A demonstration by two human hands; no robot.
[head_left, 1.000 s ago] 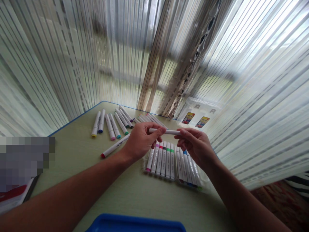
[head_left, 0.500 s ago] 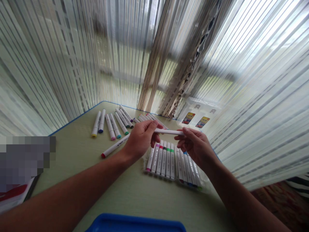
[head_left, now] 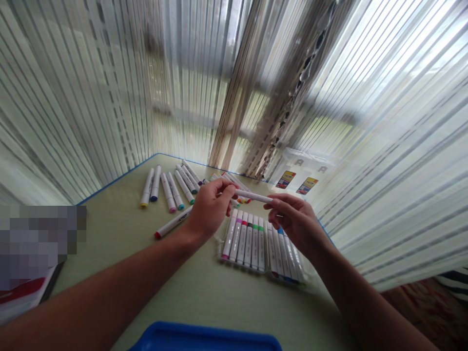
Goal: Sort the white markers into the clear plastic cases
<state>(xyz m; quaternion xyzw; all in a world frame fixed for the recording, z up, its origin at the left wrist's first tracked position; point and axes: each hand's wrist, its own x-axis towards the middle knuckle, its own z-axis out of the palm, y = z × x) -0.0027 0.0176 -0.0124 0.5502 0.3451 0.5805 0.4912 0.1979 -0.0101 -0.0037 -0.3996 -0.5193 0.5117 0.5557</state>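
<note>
I hold a white marker [head_left: 253, 196] level above the pale green table [head_left: 120, 224]. My left hand [head_left: 210, 209] pinches its left end between thumb and fingers. My right hand [head_left: 294, 219] grips its right end with curled fingers. Right under my hands lies a clear tray of markers [head_left: 244, 239] with pink, red, black and green caps, and beside it a second tray [head_left: 285, 253] with blue-capped ones. A loose marker with a red tip [head_left: 172, 223] lies on the table just left of my left wrist.
Several loose markers [head_left: 168, 187] lie in a row at the table's far left corner. A blue tray edge [head_left: 204, 336] shows at the bottom. Striped curtains [head_left: 383, 161] hang close round the table. A clear box with yellow labels [head_left: 300, 180] stands behind.
My left hand has slid its grip along the marker toward the left end. The marker has tilted slightly, its left end now a little higher and farther back.
</note>
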